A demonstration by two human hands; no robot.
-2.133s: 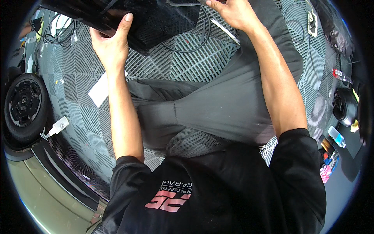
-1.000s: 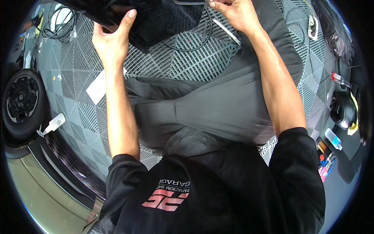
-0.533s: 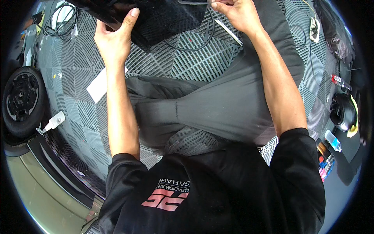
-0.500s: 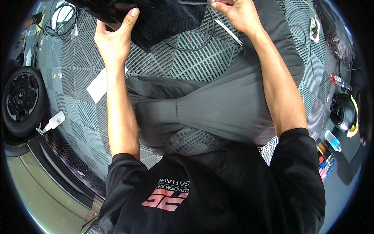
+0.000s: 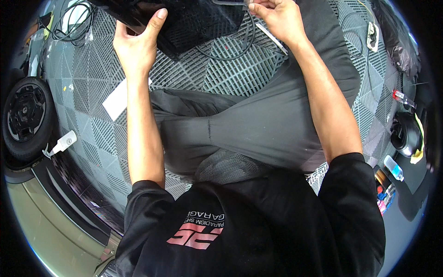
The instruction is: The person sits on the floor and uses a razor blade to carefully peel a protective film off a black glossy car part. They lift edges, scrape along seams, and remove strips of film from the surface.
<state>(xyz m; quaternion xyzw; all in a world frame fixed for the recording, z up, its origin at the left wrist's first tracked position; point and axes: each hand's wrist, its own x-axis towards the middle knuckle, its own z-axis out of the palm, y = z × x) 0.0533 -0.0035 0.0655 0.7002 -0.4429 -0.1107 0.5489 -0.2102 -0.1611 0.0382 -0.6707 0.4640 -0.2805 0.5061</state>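
A glossy black panel fills the top middle of the view, and its far part is cut off by the frame. My left hand grips its near left edge, thumb on top and fingers curled beneath. On the panel's right, my right hand is closed in a pinch at the end of a thin grey strip. What kind of thing the strip is, and whether it belongs to the panel, I cannot tell. Below the panel a black cable loops over the grey grated floor.
My crossed legs lie under my arms. A white sheet and a narrow white bar rest on the floor tiles. At left are a wheel, a spray bottle and a green car body. A clear bottle lies at right.
My right hand and forearm have shifted very slightly left. My left hand keeps its grip on the panel, which looks almost unmoved.
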